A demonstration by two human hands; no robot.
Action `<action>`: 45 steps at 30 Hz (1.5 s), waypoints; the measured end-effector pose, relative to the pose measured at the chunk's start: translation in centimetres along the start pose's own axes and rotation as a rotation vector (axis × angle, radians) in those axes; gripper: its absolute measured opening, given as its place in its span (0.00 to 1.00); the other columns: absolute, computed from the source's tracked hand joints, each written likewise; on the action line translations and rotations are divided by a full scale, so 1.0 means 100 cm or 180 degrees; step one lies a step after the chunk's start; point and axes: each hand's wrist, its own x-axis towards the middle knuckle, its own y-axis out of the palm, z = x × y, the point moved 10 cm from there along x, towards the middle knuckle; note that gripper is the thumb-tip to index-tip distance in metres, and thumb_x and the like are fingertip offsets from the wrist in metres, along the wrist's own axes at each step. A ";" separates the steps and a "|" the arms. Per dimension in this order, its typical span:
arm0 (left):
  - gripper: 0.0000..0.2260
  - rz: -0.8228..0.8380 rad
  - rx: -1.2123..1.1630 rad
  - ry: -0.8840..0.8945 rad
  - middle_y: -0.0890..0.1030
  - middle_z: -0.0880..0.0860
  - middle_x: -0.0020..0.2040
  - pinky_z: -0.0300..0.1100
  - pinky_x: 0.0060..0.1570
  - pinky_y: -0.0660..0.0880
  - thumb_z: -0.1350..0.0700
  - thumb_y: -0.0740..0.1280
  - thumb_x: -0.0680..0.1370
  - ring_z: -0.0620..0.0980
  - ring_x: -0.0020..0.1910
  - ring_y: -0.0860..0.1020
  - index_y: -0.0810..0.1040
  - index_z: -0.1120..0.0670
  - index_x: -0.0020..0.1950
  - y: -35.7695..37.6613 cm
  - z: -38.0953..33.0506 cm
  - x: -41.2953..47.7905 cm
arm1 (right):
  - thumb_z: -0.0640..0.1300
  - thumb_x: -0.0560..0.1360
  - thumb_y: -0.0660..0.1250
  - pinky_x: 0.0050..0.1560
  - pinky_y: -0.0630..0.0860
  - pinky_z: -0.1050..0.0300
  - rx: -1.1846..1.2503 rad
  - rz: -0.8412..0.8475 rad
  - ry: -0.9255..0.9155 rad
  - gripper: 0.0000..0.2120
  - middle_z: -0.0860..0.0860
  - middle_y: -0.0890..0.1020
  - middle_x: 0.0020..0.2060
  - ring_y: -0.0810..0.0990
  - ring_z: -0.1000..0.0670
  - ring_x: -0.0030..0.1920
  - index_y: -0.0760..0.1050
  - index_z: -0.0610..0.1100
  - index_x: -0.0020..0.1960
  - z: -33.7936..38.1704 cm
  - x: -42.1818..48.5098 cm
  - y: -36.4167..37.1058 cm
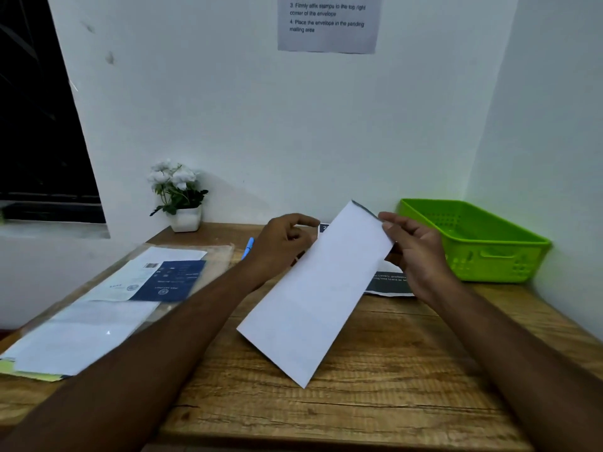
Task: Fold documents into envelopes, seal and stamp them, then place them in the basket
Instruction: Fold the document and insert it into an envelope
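Observation:
A long white folded sheet (pixel 316 295) is held tilted above the wooden table (pixel 359 402), its near corner low over the wood. My right hand (pixel 414 252) pinches its far right edge between thumb and fingers. My left hand (pixel 284 243) has curled fingers at the sheet's far left edge; the grip itself is hidden behind the paper. A green plastic basket (pixel 479 246) stands at the back right with nothing visible in it. Beneath the sheet lies a dark printed paper (pixel 391 283).
On the left lies a stack of papers in a clear sleeve, topped by a blue and white document (pixel 163 278). A blue pen (pixel 248 247) lies behind my left wrist. A white pot of white flowers (pixel 179 197) stands by the wall. An instruction sheet (pixel 328 22) hangs above.

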 end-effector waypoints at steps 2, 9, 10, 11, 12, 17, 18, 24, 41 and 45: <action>0.11 0.0037 -0.0239 -0.0146 0.82 0.55 0.39 0.31 0.29 0.72 0.61 0.64 0.79 0.41 0.31 0.76 0.79 0.53 0.59 0.003 0.003 -0.002 | 0.35 0.78 0.66 0.34 0.79 0.62 -0.0028 0.0100 0.0091 0.08 0.46 0.82 0.42 0.80 0.53 0.39 0.82 0.44 0.50 -0.004 -0.001 0.004; 0.11 0.0193 -0.0963 -0.0361 0.84 0.51 0.52 0.40 0.42 0.76 0.51 0.64 0.80 0.46 0.45 0.79 0.80 0.46 0.61 0.012 0.011 -0.002 | 0.39 0.77 0.67 0.34 0.79 0.61 -0.0344 0.0510 0.0368 0.06 0.46 0.85 0.43 0.82 0.50 0.42 0.84 0.43 0.47 -0.022 -0.008 0.025; 0.11 0.0198 -0.0966 -0.0385 0.84 0.49 0.52 0.39 0.42 0.76 0.51 0.65 0.79 0.46 0.46 0.79 0.81 0.46 0.60 0.012 0.013 -0.002 | 0.40 0.78 0.67 0.34 0.79 0.61 -0.0389 0.0575 0.0386 0.06 0.46 0.85 0.44 0.82 0.50 0.43 0.84 0.43 0.47 -0.023 -0.009 0.028; 0.11 0.0200 -0.0972 -0.0416 0.84 0.47 0.53 0.39 0.43 0.75 0.51 0.65 0.79 0.45 0.48 0.79 0.82 0.48 0.59 0.013 0.015 -0.002 | 0.40 0.78 0.67 0.35 0.79 0.61 -0.0436 0.0648 0.0392 0.06 0.46 0.85 0.44 0.82 0.50 0.43 0.84 0.43 0.48 -0.024 -0.010 0.030; 0.11 0.0206 -0.0981 -0.0452 0.84 0.47 0.53 0.38 0.43 0.75 0.51 0.66 0.79 0.45 0.49 0.79 0.82 0.49 0.58 0.014 0.017 -0.002 | 0.40 0.78 0.67 0.35 0.78 0.61 -0.0474 0.0728 0.0395 0.07 0.46 0.85 0.44 0.82 0.50 0.43 0.84 0.43 0.48 -0.024 -0.011 0.033; 0.12 0.0273 -0.1023 -0.0622 0.84 0.54 0.53 0.41 0.47 0.77 0.55 0.68 0.77 0.50 0.51 0.81 0.82 0.57 0.58 0.019 0.025 -0.001 | 0.40 0.78 0.67 0.37 0.78 0.63 -0.0647 0.1019 0.0409 0.07 0.49 0.86 0.44 0.82 0.54 0.43 0.84 0.43 0.49 -0.027 -0.018 0.044; 0.11 0.0252 -0.1070 -0.0660 0.84 0.55 0.53 0.42 0.46 0.77 0.56 0.69 0.76 0.50 0.50 0.81 0.82 0.58 0.57 0.018 0.027 -0.001 | 0.40 0.78 0.66 0.36 0.78 0.63 -0.0649 0.1032 0.0427 0.07 0.50 0.86 0.44 0.82 0.55 0.43 0.84 0.43 0.49 -0.027 -0.019 0.044; 0.08 -0.0149 -0.1332 -0.0849 0.85 0.58 0.47 0.41 0.42 0.81 0.64 0.71 0.74 0.50 0.43 0.83 0.83 0.63 0.53 0.005 0.035 0.000 | 0.37 0.78 0.65 0.31 0.77 0.63 -0.0587 0.0812 0.0477 0.07 0.46 0.83 0.40 0.79 0.51 0.33 0.82 0.42 0.52 -0.030 -0.015 0.040; 0.13 -0.0998 -0.2098 -0.1195 0.81 0.56 0.51 0.41 0.36 0.79 0.67 0.68 0.71 0.53 0.48 0.80 0.81 0.56 0.53 -0.072 0.067 0.017 | 0.37 0.69 0.72 0.46 0.81 0.55 -0.1626 0.2933 0.0865 0.24 0.44 0.84 0.55 0.84 0.46 0.51 0.74 0.42 0.65 -0.025 -0.057 0.059; 0.15 -0.0410 -0.1444 -0.1182 0.81 0.56 0.51 0.45 0.44 0.80 0.66 0.66 0.72 0.54 0.52 0.79 0.81 0.58 0.57 -0.076 0.069 0.017 | 0.39 0.69 0.72 0.44 0.81 0.55 -0.1580 0.2633 0.0838 0.24 0.43 0.84 0.56 0.85 0.44 0.50 0.75 0.43 0.65 -0.018 -0.040 0.041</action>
